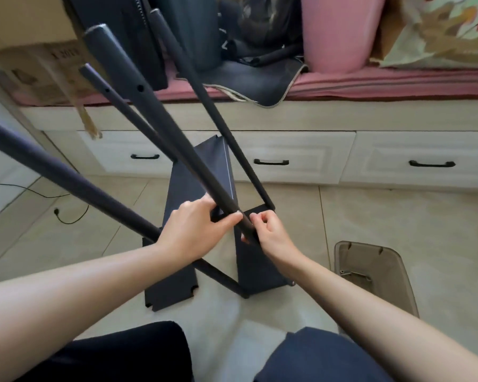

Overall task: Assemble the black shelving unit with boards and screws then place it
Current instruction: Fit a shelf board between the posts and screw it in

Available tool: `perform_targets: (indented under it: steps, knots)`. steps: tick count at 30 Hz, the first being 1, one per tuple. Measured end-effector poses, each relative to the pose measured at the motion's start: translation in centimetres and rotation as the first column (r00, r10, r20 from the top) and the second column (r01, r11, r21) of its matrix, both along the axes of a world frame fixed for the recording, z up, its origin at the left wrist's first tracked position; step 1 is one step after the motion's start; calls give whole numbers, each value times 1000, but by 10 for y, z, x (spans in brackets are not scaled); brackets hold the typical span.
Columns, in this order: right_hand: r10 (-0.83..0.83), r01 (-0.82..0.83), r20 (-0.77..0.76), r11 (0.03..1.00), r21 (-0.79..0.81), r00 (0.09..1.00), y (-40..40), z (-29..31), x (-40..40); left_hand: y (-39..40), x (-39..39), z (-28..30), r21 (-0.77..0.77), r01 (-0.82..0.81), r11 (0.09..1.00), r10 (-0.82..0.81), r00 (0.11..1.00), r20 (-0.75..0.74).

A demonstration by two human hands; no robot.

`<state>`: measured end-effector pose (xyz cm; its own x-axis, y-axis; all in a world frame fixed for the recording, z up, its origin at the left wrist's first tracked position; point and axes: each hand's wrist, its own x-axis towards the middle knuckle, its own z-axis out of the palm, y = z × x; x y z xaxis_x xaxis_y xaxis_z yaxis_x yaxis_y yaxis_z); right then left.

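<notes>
Four black poles rise toward the camera from two black boards on the floor. The left hand grips one pole; the right hand pinches its base. Three drawer handles show far; box print is unreadable.

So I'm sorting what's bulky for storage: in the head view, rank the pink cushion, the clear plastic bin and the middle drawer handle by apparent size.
1. pink cushion
2. clear plastic bin; close to the cushion, and nearer the camera, so that order is unsure
3. middle drawer handle; plainly smallest
</notes>
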<state>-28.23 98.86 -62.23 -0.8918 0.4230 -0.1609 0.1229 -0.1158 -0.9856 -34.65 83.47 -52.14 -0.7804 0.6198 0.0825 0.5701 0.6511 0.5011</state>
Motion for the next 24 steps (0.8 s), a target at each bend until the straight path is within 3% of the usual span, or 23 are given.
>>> perform_targets:
  steps: [4, 16, 24]
  knots:
    - [70, -72, 28, 995, 64, 997, -18, -1, -16, -44, -23, -23, 118, -68, 991, 39, 972, 232]
    - [152, -214, 209, 923, 319, 966, -75, -17, -68, -122, -61, -120, 383, -348, 856, 57, 799, 599]
    - [211, -325, 312, 865, 382, 926, -96, -53, -83, -150, -55, -173, 384, -488, 784, 56, 672, 738]
